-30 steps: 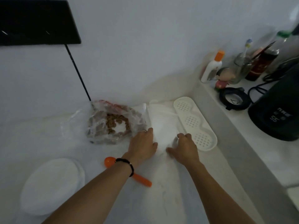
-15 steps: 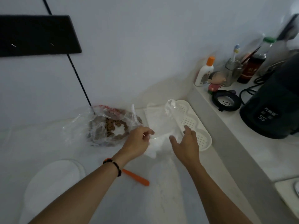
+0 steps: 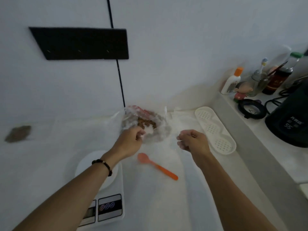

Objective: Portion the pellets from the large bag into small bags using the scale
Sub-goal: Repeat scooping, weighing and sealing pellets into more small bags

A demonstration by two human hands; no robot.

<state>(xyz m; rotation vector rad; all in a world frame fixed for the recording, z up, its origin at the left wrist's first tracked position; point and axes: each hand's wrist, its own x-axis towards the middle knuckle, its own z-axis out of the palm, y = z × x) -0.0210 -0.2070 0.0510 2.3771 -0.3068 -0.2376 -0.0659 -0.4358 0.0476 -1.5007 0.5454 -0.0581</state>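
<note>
Holding a clear small bag [image 3: 168, 130] stretched between your 2 hands at frame centre, you risk tipping the open large bag [image 3: 145, 124] of pellets [image 3: 146, 123] just behind it. Your left hand [image 3: 131, 142] pinches 1 edge, its grip touching the large bag; your right hand [image 3: 193, 140] is curled on the other edge, though the film is faint. Both the spoon [image 3: 156, 165] and, at lower left, the scale [image 3: 106, 194] lie on the bench [image 3: 166, 205].
</note>
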